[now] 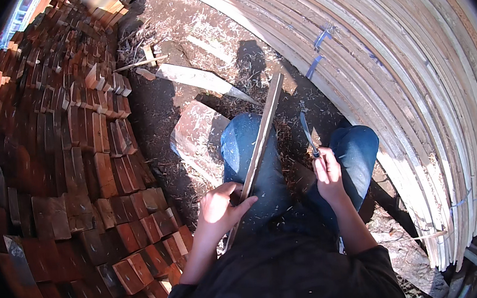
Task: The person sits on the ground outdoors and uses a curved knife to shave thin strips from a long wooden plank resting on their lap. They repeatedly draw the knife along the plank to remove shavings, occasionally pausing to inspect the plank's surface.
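My left hand [220, 211] is closed around the lower part of a long, narrow wooden strip [263, 130], thumb on one side and fingers partly hidden on the other. The strip slants across my left thigh, its far end pointing up and slightly right. To the right, my right hand [328, 175] grips the dark handle of a knife [306, 126] with a slim, slightly curved blade. The blade points away from me and is apart from the strip, above the gap between my knees. Small shavings are scattered over my jeans [243, 143].
Stacked reddish-brown timber blocks [103, 173] rise along the left. Long bundled wooden strips [381, 78] with blue ties curve along the right. Between them, a pale pointed board [200, 78], a flat dusty slab [194, 133] and shavings lie on the dirt ground [171, 17].
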Motion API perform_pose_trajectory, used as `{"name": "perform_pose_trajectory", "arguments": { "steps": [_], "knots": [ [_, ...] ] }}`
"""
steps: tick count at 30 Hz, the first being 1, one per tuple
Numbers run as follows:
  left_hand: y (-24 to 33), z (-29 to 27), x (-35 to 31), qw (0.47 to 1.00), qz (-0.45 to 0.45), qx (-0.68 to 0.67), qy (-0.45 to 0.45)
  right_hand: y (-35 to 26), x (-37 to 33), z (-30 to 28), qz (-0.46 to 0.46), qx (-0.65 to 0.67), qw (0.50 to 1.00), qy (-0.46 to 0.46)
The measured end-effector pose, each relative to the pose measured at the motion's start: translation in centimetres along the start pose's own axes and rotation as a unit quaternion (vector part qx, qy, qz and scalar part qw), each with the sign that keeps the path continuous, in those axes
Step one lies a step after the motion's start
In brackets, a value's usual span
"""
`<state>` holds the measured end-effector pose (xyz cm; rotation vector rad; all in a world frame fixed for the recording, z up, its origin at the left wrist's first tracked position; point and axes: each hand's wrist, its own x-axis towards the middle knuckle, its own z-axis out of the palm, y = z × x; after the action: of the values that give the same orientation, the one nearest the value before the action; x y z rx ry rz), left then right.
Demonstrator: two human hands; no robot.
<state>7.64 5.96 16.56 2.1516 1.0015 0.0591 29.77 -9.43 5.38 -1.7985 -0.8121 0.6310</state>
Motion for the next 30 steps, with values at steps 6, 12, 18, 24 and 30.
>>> {"name": "perform_pose_trajectory", "arguments": {
  "steps": [6, 12, 18, 24, 30],
  "knots": [
    [-0.1, 1.3, 1.0, 0.998, 0.014, 0.009, 0.061, -4.1, 5.4, -0.5, -0.212, -0.128, 0.967, -0.064],
    [-1.1, 2.8, 2.1, 0.995, 0.063, 0.017, 0.078, -6.4, 7.9, -1.1, -0.230, -0.274, 0.932, -0.062],
    [-1.1, 3.6, 2.3, 0.992, 0.063, 0.006, 0.108, -6.5, 10.2, -2.6, -0.285, -0.363, 0.887, 0.010],
    [-1.3, 4.3, 2.3, 0.988, 0.074, 0.003, 0.132, -6.6, 10.7, -3.5, -0.277, -0.394, 0.876, 0.028],
    [-1.2, 4.4, 2.3, 0.985, 0.084, -0.011, 0.153, -6.7, 11.1, -3.9, -0.272, -0.410, 0.870, 0.028]
  ]
}}
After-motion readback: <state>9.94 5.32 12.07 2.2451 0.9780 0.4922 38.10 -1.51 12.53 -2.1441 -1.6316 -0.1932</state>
